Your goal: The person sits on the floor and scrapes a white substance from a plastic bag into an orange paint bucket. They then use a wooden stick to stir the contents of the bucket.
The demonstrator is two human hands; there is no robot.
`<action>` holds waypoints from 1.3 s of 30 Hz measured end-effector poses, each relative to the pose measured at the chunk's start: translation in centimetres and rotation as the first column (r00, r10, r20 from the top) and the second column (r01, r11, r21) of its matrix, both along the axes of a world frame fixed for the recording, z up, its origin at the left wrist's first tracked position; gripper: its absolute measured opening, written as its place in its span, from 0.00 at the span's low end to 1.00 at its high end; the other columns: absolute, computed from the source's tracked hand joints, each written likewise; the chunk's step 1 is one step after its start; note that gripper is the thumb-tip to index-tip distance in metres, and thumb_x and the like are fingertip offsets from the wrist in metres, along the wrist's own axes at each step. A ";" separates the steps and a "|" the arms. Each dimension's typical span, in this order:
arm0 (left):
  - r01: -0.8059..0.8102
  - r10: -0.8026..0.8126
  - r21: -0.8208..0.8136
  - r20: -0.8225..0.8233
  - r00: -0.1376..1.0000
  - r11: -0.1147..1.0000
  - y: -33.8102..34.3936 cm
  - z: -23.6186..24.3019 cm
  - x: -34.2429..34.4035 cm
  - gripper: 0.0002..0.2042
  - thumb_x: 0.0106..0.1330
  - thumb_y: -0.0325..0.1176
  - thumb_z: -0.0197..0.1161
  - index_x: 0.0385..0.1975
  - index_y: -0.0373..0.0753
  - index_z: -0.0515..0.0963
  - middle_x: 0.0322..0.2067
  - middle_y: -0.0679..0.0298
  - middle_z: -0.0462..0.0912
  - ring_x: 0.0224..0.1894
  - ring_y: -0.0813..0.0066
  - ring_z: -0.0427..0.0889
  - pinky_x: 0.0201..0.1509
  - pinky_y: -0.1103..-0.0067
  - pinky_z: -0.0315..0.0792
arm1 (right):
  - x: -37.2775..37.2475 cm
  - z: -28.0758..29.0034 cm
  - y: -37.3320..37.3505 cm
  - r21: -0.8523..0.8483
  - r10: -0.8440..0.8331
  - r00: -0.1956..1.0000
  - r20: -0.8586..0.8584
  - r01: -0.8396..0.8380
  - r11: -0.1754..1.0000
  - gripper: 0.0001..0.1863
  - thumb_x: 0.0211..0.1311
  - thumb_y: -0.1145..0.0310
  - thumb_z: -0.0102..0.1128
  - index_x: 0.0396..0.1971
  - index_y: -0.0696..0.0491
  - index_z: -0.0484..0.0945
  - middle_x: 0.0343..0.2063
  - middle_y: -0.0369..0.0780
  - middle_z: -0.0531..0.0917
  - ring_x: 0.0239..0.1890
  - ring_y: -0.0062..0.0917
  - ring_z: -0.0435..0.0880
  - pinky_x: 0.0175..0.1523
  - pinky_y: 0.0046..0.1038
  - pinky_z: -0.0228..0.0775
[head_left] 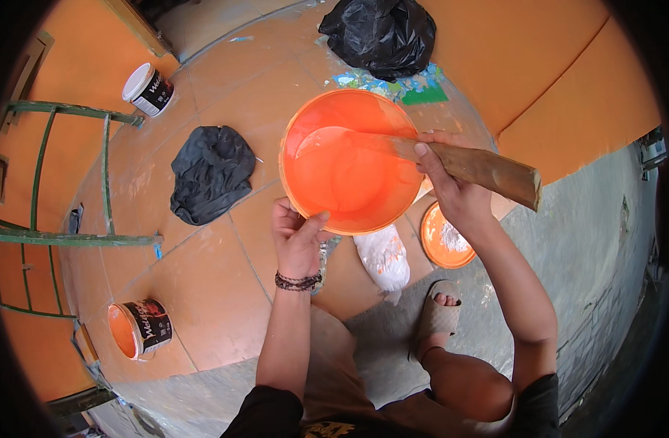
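- You hold the bucket (327, 113) just off the middle of your view, toward 12 o'clock; its outer wall and base are mostly hidden from you.
- Your left hand (296, 237) pinches the bucket's rim at the rim's 7 o'clock, thumb on top, other fingers mostly out of sight.
- Your right hand (455, 182) is closed around a wooden stick (495, 173) at the rim's 3 o'clock; you cannot tell whether those fingers also touch the rim.
- The stick's orange-coated end blends into the paint (349, 175), so its tip is hard to make out.
- The white bundle (384, 263) at 4 o'clock has its upper end hidden under the bucket.
- The black bag (382, 36) at 12 o'clock is cut off by the top edge.
- Inside the bucket, smooth, glossy orange paint coats the walls.
- The small tub (139, 328) at 8 o'clock is orange inside; the tub (150, 89) at 10 o'clock wears a white lid that hides its contents.
- At 3 o'clock, a round orange lid (431, 233) carries whitish matter.
- Crumpled dark material (212, 174) lies at 10 o'clock on the tiled floor (203, 277); a green frame (35, 175) of thin bars stands at 9 o'clock.
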State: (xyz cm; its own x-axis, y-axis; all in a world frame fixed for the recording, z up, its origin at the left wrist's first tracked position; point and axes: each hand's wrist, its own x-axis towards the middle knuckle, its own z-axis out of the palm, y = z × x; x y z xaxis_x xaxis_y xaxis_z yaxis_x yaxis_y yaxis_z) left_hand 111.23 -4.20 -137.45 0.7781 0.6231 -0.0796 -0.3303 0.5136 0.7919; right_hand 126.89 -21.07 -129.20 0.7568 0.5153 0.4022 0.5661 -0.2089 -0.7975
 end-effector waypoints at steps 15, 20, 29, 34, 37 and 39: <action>-0.056 0.053 -0.207 -0.021 0.998 0.977 7.2 -3.9 -2.9 0.13 0.58 0.18 0.56 0.41 0.37 0.65 0.43 0.54 0.75 0.42 0.63 0.81 0.34 0.64 0.85 | -5.6 0.6 16.1 -0.353 0.592 0.800 0.098 -0.528 0.772 0.07 0.53 0.70 0.60 0.33 0.51 0.83 0.32 0.36 0.82 0.34 0.31 0.79 0.39 0.31 0.74; -0.046 0.039 -0.284 -0.033 0.999 0.958 9.6 -5.0 -2.6 0.14 0.57 0.19 0.57 0.41 0.38 0.64 0.43 0.55 0.75 0.42 0.63 0.82 0.33 0.65 0.85 | -4.3 0.9 16.2 -0.399 0.477 0.866 0.152 -0.387 0.831 0.08 0.55 0.70 0.63 0.32 0.57 0.81 0.29 0.38 0.83 0.34 0.27 0.82 0.38 0.28 0.75; -0.123 0.110 -0.280 -0.062 0.992 0.952 11.3 -4.8 -1.7 0.13 0.58 0.20 0.59 0.39 0.37 0.64 0.43 0.56 0.75 0.43 0.63 0.81 0.34 0.65 0.85 | 0.7 -0.8 23.4 -0.425 0.185 0.981 0.054 -0.146 0.894 0.12 0.56 0.66 0.63 0.31 0.61 0.79 0.22 0.48 0.82 0.26 0.33 0.84 0.32 0.30 0.74; -0.090 0.058 -0.335 -0.106 0.993 0.938 10.9 -4.8 -2.6 0.11 0.63 0.32 0.57 0.41 0.39 0.65 0.43 0.60 0.75 0.48 0.64 0.77 0.40 0.61 0.82 | -1.9 -1.8 26.6 -0.363 0.360 0.908 0.216 -0.267 0.893 0.13 0.56 0.65 0.62 0.27 0.62 0.77 0.19 0.49 0.79 0.21 0.39 0.80 0.27 0.34 0.70; -0.164 0.080 -0.393 -0.220 0.972 0.905 10.8 -4.5 -4.1 0.14 0.64 0.40 0.56 0.42 0.40 0.66 0.43 0.63 0.74 0.51 0.66 0.72 0.48 0.59 0.76 | -3.6 -2.2 25.9 -0.328 0.419 0.855 0.304 -0.319 0.889 0.13 0.55 0.65 0.63 0.25 0.61 0.76 0.18 0.49 0.77 0.20 0.41 0.77 0.26 0.35 0.68; -0.230 0.119 -0.349 -0.312 0.943 0.908 11.0 -4.8 -4.8 0.17 0.62 0.44 0.57 0.43 0.40 0.67 0.45 0.64 0.72 0.53 0.67 0.68 0.54 0.58 0.70 | -4.8 -2.2 24.7 -0.338 0.447 0.851 0.275 -0.349 0.874 0.13 0.55 0.64 0.63 0.26 0.61 0.76 0.20 0.49 0.77 0.20 0.41 0.76 0.27 0.35 0.68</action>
